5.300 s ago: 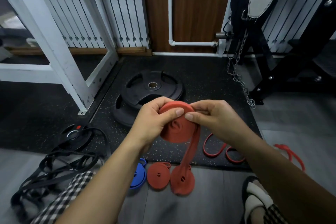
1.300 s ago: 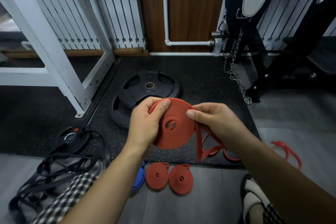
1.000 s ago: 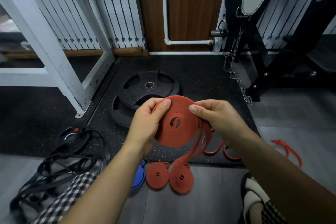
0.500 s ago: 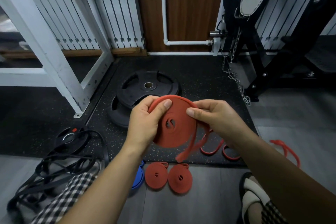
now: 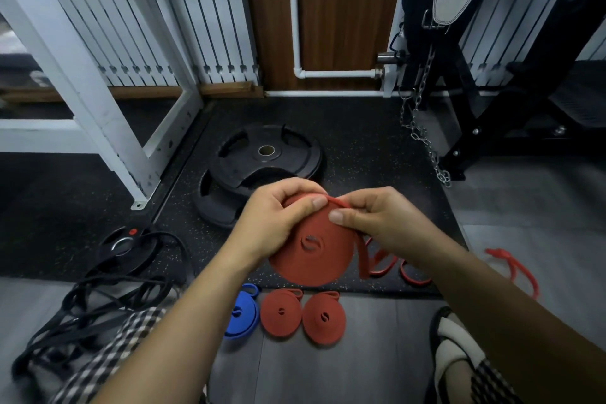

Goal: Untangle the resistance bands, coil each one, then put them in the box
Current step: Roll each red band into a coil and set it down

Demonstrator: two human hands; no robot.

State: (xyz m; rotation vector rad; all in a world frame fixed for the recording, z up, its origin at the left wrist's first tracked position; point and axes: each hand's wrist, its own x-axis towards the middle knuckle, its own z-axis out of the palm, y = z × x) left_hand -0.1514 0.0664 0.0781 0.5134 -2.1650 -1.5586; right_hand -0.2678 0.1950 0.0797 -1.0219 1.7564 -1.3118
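Lying at far left on the floor: a loose tangle of black bands [image 5: 88, 308], partly draped over a small black plate [image 5: 123, 244] with a red dot. Standing behind that, a white rack frame [image 5: 98, 102]; resting further right on the speckled black mat [image 5: 360, 128], two stacked black weight plates [image 5: 262, 157].

Sitting on the grey floor near the mat's front edge: a blue coil [image 5: 241, 316], partly hidden by the left forearm, then two finished red coils [image 5: 281, 312] [image 5: 324, 318] side by side and touching.

Gripping a large red coil [image 5: 311, 246] above those, in the air over the mat: left hand [image 5: 278, 220], fingers curled around the coil's upper left rim, thumb pressing on the near face. Pinching the same coil at its top right: right hand [image 5: 383, 216], thumb on the face, fingers curled behind, pulling the band's free end over the rim. Hanging down the coil's right side, a short loose tail [image 5: 360, 256].

Lying on the mat behind the right wrist: thin red bands [image 5: 387, 267], looped and uncoiled. Trailing further right on the grey floor, another thin red band [image 5: 515, 267]. Dangling at upper right, a chain [image 5: 423, 138] beside a black machine frame [image 5: 485, 115]. Showing at the bottom right, a sandalled foot [image 5: 455, 348].

No box anywhere in view.
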